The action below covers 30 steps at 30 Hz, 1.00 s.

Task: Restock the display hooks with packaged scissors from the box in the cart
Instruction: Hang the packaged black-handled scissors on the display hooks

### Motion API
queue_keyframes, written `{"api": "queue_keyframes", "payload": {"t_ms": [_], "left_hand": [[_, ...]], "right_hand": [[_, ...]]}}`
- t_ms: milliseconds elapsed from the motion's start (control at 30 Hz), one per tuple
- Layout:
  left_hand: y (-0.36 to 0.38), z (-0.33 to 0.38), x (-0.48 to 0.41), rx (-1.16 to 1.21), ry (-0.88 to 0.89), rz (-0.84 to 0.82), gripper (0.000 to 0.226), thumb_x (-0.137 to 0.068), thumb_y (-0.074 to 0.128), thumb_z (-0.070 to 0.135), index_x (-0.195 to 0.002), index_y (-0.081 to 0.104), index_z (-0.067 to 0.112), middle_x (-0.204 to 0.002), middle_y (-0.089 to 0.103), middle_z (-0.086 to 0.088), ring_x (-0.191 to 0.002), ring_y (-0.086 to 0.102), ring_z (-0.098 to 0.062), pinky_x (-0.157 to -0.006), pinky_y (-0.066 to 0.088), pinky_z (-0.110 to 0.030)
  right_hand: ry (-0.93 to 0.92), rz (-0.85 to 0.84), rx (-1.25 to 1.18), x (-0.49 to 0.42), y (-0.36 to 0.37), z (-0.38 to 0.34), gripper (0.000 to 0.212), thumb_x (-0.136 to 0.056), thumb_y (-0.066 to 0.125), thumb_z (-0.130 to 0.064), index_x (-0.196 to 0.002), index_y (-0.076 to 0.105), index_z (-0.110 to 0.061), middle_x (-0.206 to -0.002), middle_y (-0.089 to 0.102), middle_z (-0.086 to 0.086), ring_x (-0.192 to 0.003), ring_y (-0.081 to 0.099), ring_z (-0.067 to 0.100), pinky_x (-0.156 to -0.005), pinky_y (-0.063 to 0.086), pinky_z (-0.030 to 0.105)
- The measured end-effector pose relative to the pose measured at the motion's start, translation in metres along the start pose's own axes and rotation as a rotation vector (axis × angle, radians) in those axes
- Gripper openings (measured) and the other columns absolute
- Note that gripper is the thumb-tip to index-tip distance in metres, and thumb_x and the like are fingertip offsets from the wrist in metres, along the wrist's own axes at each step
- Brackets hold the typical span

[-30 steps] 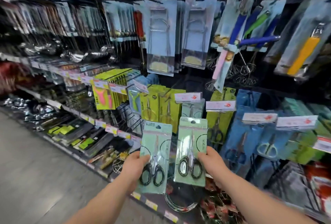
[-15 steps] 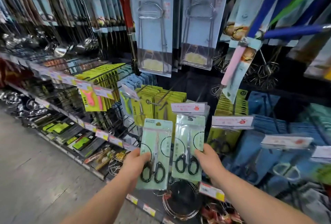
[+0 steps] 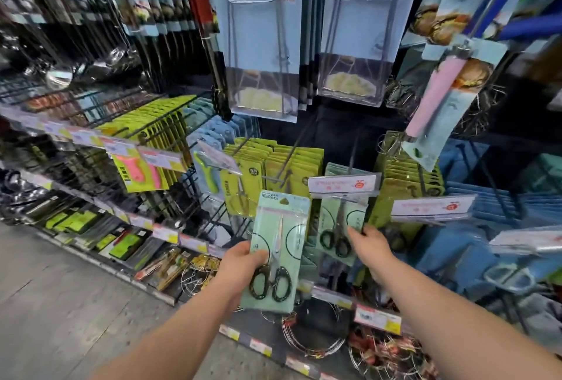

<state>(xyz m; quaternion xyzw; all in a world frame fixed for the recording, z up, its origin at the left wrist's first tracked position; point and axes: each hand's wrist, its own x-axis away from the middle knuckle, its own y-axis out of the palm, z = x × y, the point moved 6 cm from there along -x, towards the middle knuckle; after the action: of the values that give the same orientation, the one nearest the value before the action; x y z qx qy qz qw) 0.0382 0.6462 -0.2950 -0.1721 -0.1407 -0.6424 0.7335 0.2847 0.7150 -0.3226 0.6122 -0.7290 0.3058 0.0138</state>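
Observation:
My left hand (image 3: 243,264) grips a pale green scissors pack (image 3: 278,253) with black-handled scissors, held upright in front of the display. My right hand (image 3: 369,244) pinches the right edge of a second green scissors pack (image 3: 339,227), whose top sits under a white price tag (image 3: 343,185) at the end of a display hook (image 3: 352,163). More green packs hang behind it on that hook. The cart and box are out of sight.
Yellow-green scissor packs (image 3: 286,166) hang left of that hook, another yellow-green row (image 3: 407,179) to its right and blue packs (image 3: 498,197) further right. Clear-packed wire tools (image 3: 261,36) hang above. Lower shelves hold wire coils (image 3: 316,334). Grey floor (image 3: 60,303) lies at left.
My right hand moved its pack up and forward onto the hook under the price tag. My left hand stayed lower with its pack. The view drew closer to the shelf.

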Motion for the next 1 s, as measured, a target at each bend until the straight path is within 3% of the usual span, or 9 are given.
{"api": "queue_keyframes", "payload": {"t_ms": [133,300,400,467,533,600,667,800,1000], "left_hand": [[-0.002,-0.002,-0.011,-0.017,-0.01,-0.055,0.018,-0.093,0.054,0.002,-0.083,0.053,0.016,-0.077,0.056,0.006,-0.068,0.051,-0.004,-0.039,0.039,-0.003],[0.005,-0.006,-0.02,-0.056,-0.037,-0.113,0.011,-0.093,0.054,0.003,-0.097,0.062,0.008,-0.087,0.071,-0.005,-0.072,0.065,-0.012,-0.05,0.05,-0.016],[0.016,-0.011,-0.025,-0.04,-0.056,-0.164,0.012,-0.092,0.054,0.0,-0.097,0.064,0.005,-0.087,0.072,-0.011,-0.069,0.068,-0.017,-0.05,0.053,-0.019],[0.027,-0.013,-0.026,-0.053,-0.049,-0.201,0.015,-0.09,0.055,0.0,-0.1,0.065,0.004,-0.093,0.073,-0.014,-0.078,0.068,-0.023,-0.064,0.055,-0.026],[0.04,-0.013,-0.024,-0.058,-0.043,-0.246,0.013,-0.09,0.056,0.0,-0.097,0.065,0.004,-0.093,0.073,-0.014,-0.083,0.068,-0.026,-0.075,0.055,-0.033],[0.052,-0.014,-0.022,-0.053,-0.033,-0.288,0.012,-0.09,0.055,0.0,-0.092,0.065,0.007,-0.085,0.073,-0.01,-0.077,0.068,-0.023,-0.07,0.054,-0.032],[0.06,-0.013,-0.02,-0.051,-0.02,-0.311,0.013,-0.09,0.056,-0.001,-0.088,0.065,0.008,-0.078,0.072,-0.005,-0.068,0.067,-0.016,-0.059,0.053,-0.026],[0.069,-0.011,-0.02,-0.079,0.0,-0.327,0.01,-0.089,0.057,0.0,-0.095,0.064,0.004,-0.083,0.071,-0.007,-0.071,0.065,-0.017,-0.061,0.052,-0.024],[0.079,0.001,-0.026,-0.092,-0.032,-0.26,0.015,-0.092,0.059,0.022,-0.102,0.06,0.011,-0.107,0.066,-0.012,-0.092,0.061,-0.023,-0.084,0.049,-0.035]], "right_hand": [[0.044,0.056,0.004,-0.007,-0.004,-0.003,0.057,-0.096,0.05,-0.034,-0.144,0.033,-0.008,-0.149,0.037,0.011,-0.134,0.038,0.031,-0.105,0.034,0.036],[-0.012,0.205,0.038,0.01,-0.015,-0.001,0.047,-0.088,0.063,-0.027,-0.128,0.049,-0.008,-0.129,0.054,0.014,-0.109,0.055,0.028,-0.087,0.042,0.03],[-0.088,0.033,0.032,0.038,0.0,0.002,0.032,-0.089,0.06,-0.033,-0.115,0.057,-0.014,-0.113,0.059,0.003,-0.105,0.056,0.02,-0.086,0.041,0.027],[-0.083,-0.133,-0.002,0.058,0.017,0.006,0.025,-0.09,0.058,-0.036,-0.108,0.06,-0.017,-0.106,0.062,-0.002,-0.102,0.057,0.015,-0.088,0.044,0.029],[-0.104,-0.164,0.005,0.07,0.024,0.008,0.022,-0.09,0.059,-0.032,-0.105,0.061,-0.016,-0.099,0.064,-0.004,-0.093,0.06,0.012,-0.082,0.047,0.026],[-0.139,-0.12,-0.001,0.076,0.023,0.009,0.007,-0.091,0.059,-0.024,-0.087,0.059,-0.018,-0.08,0.061,-0.008,-0.073,0.057,0.003,-0.068,0.046,0.015],[-0.181,-0.044,0.022,0.08,0.017,0.008,0.024,-0.092,0.057,-0.018,-0.07,0.049,-0.024,-0.063,0.049,-0.012,-0.057,0.046,-0.003,-0.057,0.043,0.01],[-0.178,0.016,0.013,0.085,0.007,0.01,0.025,-0.091,0.057,-0.018,-0.069,0.048,-0.021,-0.059,0.046,-0.009,-0.059,0.046,0.008,-0.075,0.053,0.04],[-0.189,0.061,0.025,0.073,-0.001,0.005,0.026,-0.092,0.056,-0.022,-0.071,0.044,-0.013,-0.062,0.04,-0.001,-0.06,0.041,0.017,-0.061,0.042,0.035]]}}
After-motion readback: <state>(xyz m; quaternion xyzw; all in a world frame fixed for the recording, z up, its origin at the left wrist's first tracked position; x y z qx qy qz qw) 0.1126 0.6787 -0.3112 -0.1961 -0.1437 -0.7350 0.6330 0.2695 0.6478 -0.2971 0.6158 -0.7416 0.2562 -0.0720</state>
